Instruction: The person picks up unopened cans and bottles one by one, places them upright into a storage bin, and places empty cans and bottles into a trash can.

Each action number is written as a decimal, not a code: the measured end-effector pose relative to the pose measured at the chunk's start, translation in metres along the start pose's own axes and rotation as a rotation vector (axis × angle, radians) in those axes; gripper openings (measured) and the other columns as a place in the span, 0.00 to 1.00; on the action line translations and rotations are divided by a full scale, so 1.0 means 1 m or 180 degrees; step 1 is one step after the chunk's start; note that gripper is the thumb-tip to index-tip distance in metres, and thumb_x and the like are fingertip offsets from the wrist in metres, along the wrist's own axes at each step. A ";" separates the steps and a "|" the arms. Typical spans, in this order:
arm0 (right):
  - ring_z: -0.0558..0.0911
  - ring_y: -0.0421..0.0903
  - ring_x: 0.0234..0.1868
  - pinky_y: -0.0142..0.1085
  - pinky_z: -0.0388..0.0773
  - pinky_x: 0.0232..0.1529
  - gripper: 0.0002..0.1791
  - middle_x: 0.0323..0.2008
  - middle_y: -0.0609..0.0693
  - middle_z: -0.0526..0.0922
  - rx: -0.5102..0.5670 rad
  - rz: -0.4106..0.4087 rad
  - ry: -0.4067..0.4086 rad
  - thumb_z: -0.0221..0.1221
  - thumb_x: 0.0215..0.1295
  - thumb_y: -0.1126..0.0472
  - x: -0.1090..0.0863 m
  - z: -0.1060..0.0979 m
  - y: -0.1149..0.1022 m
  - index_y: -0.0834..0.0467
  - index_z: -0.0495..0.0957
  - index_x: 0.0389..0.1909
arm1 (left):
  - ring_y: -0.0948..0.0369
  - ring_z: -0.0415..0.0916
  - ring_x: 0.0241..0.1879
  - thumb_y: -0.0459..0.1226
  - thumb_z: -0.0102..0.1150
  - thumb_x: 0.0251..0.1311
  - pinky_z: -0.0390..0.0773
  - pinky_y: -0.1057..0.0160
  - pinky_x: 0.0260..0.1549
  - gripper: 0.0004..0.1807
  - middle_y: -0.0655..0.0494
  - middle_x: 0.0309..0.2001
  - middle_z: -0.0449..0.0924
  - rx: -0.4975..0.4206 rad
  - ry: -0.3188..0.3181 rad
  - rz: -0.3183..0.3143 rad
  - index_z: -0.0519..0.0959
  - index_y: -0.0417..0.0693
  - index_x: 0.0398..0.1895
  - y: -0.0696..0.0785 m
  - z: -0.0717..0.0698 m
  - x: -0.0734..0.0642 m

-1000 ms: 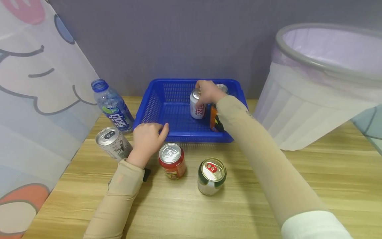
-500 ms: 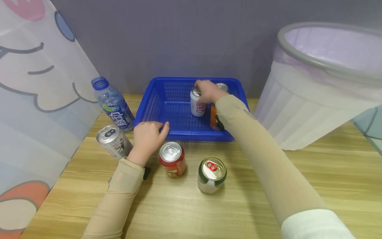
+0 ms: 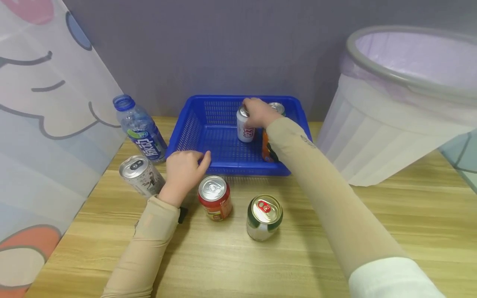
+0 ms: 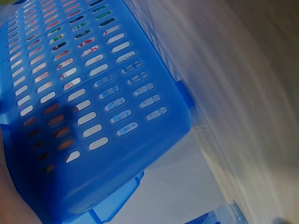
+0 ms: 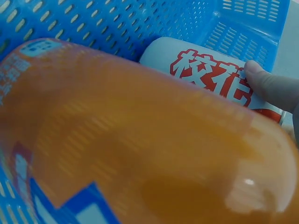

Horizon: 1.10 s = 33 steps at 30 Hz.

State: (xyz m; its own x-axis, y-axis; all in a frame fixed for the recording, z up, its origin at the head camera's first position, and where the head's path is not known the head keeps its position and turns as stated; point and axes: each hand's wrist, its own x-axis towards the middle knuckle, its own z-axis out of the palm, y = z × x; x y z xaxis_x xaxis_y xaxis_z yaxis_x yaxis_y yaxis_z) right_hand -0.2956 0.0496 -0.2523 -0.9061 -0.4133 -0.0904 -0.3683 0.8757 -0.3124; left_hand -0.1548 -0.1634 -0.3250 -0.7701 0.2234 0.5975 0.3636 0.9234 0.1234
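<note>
My right hand (image 3: 257, 112) reaches into the blue plastic basket (image 3: 242, 166) and grips a white drink can (image 3: 246, 129) near its top. The can stands upright right of the basket's middle; its red-and-white lettering shows in the right wrist view, with my thumb (image 5: 271, 88) against it. My left hand (image 3: 183, 169) holds the basket's near left rim, fingers over the edge and mostly hidden. Beside the white can, an orange package (image 3: 267, 147) is partly covered by my right sleeve; its orange surface (image 5: 154, 126) fills the right wrist view. Another can (image 3: 277, 106) stands behind my right wrist.
A red can (image 3: 215, 203) and a green-and-gold can (image 3: 264, 219) stand on the wooden table before the basket. To the left are a grey can (image 3: 142, 178) and an uncapped blue bottle (image 3: 144, 136). A lined white bin (image 3: 376, 124) stands at right.
The white can has shifted very slightly toward the back of the basket with my right hand still on it. My left hand stays on the rim.
</note>
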 end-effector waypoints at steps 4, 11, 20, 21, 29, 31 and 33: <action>0.72 0.55 0.58 0.46 0.69 0.59 0.35 0.57 0.61 0.72 -0.0064 0.0034 0.0033 0.66 0.53 0.60 0.001 0.000 0.000 0.65 0.63 0.61 | 0.50 0.71 0.13 0.47 0.45 0.62 0.65 0.55 0.17 0.27 0.51 0.11 0.74 0.0003 -0.0002 0.0003 0.68 0.49 0.05 0.000 0.001 0.001; 0.73 0.55 0.57 0.46 0.70 0.58 0.37 0.56 0.61 0.71 -0.0067 0.0114 0.0056 0.67 0.53 0.57 0.002 0.001 -0.002 0.65 0.63 0.61 | 0.49 0.72 0.13 0.47 0.45 0.63 0.66 0.54 0.18 0.27 0.51 0.11 0.74 -0.0015 -0.0024 -0.0017 0.67 0.49 0.05 0.000 0.001 0.000; 0.71 0.57 0.60 0.47 0.69 0.60 0.41 0.61 0.64 0.66 -0.0276 0.0221 0.0002 0.64 0.57 0.54 0.003 0.004 -0.002 0.66 0.57 0.66 | 0.50 0.71 0.13 0.48 0.44 0.63 0.65 0.54 0.17 0.27 0.51 0.11 0.73 -0.0013 -0.0049 -0.0029 0.68 0.49 0.06 0.000 0.003 0.000; 0.71 0.57 0.60 0.47 0.69 0.60 0.41 0.61 0.64 0.66 -0.0294 0.0230 0.0002 0.64 0.57 0.54 0.002 0.004 -0.002 0.66 0.56 0.67 | 0.50 0.71 0.13 0.48 0.44 0.63 0.65 0.54 0.17 0.27 0.51 0.11 0.74 -0.0012 -0.0051 -0.0030 0.69 0.49 0.06 0.001 0.003 0.000; 0.70 0.58 0.61 0.47 0.69 0.60 0.45 0.63 0.64 0.65 -0.0237 0.0170 0.0085 0.65 0.56 0.51 -0.002 0.001 -0.001 0.65 0.54 0.68 | 0.50 0.71 0.13 0.48 0.44 0.62 0.65 0.54 0.17 0.27 0.50 0.11 0.74 0.0001 0.0002 0.0006 0.70 0.49 0.06 0.000 0.004 0.000; 0.68 0.59 0.63 0.48 0.67 0.61 0.47 0.64 0.65 0.63 -0.0241 0.0148 0.0100 0.65 0.56 0.50 -0.003 -0.002 -0.001 0.65 0.52 0.70 | 0.50 0.71 0.12 0.47 0.44 0.62 0.65 0.54 0.17 0.27 0.50 0.11 0.73 -0.0005 0.0009 0.0014 0.69 0.49 0.06 0.000 0.004 0.000; 0.66 0.59 0.65 0.48 0.65 0.63 0.48 0.66 0.65 0.61 -0.0231 0.0144 0.0094 0.64 0.57 0.50 -0.004 -0.004 -0.002 0.64 0.50 0.71 | 0.50 0.71 0.12 0.47 0.44 0.63 0.64 0.55 0.16 0.27 0.51 0.10 0.73 -0.0012 0.0005 0.0018 0.69 0.49 0.06 0.000 0.004 0.000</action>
State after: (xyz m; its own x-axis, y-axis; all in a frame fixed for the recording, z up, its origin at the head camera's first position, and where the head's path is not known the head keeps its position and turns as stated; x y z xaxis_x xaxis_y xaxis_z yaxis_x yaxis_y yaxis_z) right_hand -0.2920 0.0510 -0.2475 -0.9275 -0.3664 -0.0745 -0.3401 0.9095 -0.2393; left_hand -0.1571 -0.1622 -0.3278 -0.7672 0.2280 0.5995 0.3698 0.9209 0.1230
